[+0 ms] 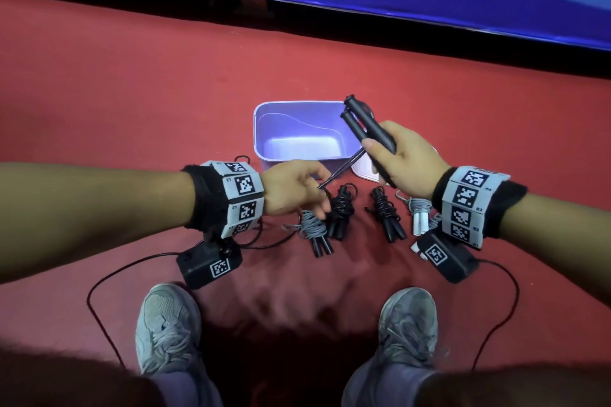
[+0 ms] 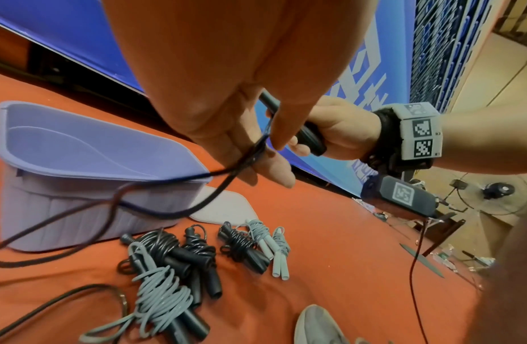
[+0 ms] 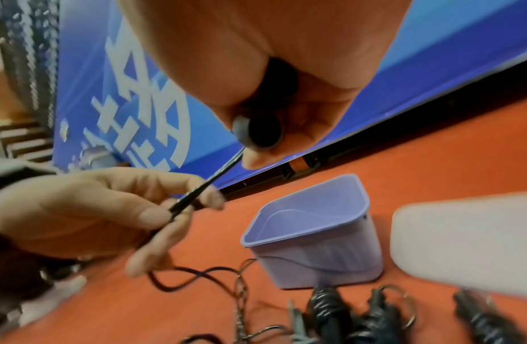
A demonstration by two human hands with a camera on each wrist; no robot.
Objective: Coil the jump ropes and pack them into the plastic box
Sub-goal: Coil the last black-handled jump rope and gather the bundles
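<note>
Your right hand [image 1: 401,158] grips the two black handles [image 1: 365,124] of a jump rope side by side, above the near right corner of the empty purple plastic box [image 1: 264,129] on the red floor [image 1: 132,92]. Your left hand [image 1: 294,187] pinches that rope's doubled black cord [image 1: 344,165] just below the handles. Near the box, between your hands, lie coiled ropes: a grey-corded bundle [image 1: 312,228], two black bundles [image 1: 340,208] and a white-handled bundle [image 1: 419,213].
</note>
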